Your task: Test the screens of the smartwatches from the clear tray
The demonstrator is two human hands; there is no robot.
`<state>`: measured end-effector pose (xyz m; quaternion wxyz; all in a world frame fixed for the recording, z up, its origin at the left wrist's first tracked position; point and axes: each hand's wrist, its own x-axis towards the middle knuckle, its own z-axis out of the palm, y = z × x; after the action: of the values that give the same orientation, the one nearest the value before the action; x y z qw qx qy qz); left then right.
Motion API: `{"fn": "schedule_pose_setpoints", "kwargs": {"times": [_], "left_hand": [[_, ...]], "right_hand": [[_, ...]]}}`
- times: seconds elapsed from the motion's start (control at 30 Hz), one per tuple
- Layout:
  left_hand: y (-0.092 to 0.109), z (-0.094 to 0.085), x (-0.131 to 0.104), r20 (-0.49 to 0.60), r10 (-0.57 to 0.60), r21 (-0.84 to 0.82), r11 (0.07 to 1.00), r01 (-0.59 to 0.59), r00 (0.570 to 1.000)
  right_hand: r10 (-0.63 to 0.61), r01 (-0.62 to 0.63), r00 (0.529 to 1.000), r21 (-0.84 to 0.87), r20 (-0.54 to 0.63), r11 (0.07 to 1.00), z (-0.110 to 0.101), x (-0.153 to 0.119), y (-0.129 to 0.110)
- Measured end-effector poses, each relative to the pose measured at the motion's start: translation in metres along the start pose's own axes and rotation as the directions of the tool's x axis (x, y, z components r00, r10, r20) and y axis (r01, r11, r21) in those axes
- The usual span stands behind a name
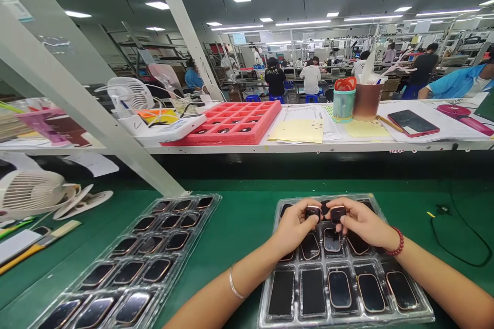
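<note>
Above the far half of a clear plastic tray, my left hand pinches a small smartwatch case with a dark screen. Close beside it, my right hand grips a second smartwatch case, thumb below and fingers behind. The two cases are side by side, a small gap apart. In the tray's pockets lie several more watch cases with dark screens and gold-coloured rims. Two near-left pockets show plain black rectangles. My hands hide part of the far rows.
Another clear tray with several watch cases lies to the left on the green mat. A white fan and brush are at far left, a black cable at right. The shelf holds a red foam tray and phone.
</note>
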<state>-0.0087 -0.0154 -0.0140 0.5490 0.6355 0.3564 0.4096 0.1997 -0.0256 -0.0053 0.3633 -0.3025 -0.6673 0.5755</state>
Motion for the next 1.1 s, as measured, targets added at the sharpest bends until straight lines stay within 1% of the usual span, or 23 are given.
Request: {"fn": "schedule_pose_setpoints", "kwargs": {"times": [0.1,0.17,0.43,0.53,0.63,0.73,0.9,0.97,1.1], "left_hand": [[0.0002,0.0,0.0003,-0.019,0.004,0.006,1.0,-0.004,1.0],[0.0002,0.0003,0.0002,-0.021,0.004,0.01,1.0,-0.003,1.0],[0.0026,0.0014,-0.0019,0.009,-0.053,0.033,0.998,0.053,0.999],[0.0023,0.0012,-0.0012,0.002,-0.04,0.014,0.999,0.04,0.999],[0.0014,0.0012,-0.001,0.0,-0.027,0.014,1.0,0.027,1.0],[0.0021,0.0016,-0.002,0.004,-0.062,0.042,0.997,0.061,0.998],[0.0062,0.0024,-0.0026,0.001,-0.098,0.049,0.994,0.098,0.995],[0.0065,0.0025,-0.0019,-0.001,-0.087,0.035,0.996,0.087,0.996],[0.0053,0.0023,-0.0007,-0.016,-0.04,-0.031,0.999,0.04,0.999]], "right_hand": [[-0.02,0.021,0.999,-0.012,0.025,1.0,-0.0001,-0.0007,0.0004],[-0.011,0.011,0.999,-0.017,0.03,1.0,-0.0006,-0.0008,0.0007],[0.021,-0.021,1.0,-0.004,0.016,1.0,-0.0024,0.0007,-0.0014],[0.039,-0.039,0.999,-0.034,-0.001,0.999,-0.002,0.0005,-0.0004],[0.009,-0.009,1.0,-0.049,0.007,0.999,-0.0007,-0.0002,-0.0003],[-0.017,0.018,1.0,-0.053,0.018,0.998,0.0,-0.0006,-0.0008],[0.048,-0.049,0.998,-0.035,-0.03,0.998,-0.0019,0.0002,-0.0002],[0.026,-0.027,0.999,-0.034,-0.026,0.999,-0.0019,0.0002,-0.0008],[-0.039,0.04,0.999,-0.078,0.018,0.996,-0.0004,-0.0008,-0.0031]]}}
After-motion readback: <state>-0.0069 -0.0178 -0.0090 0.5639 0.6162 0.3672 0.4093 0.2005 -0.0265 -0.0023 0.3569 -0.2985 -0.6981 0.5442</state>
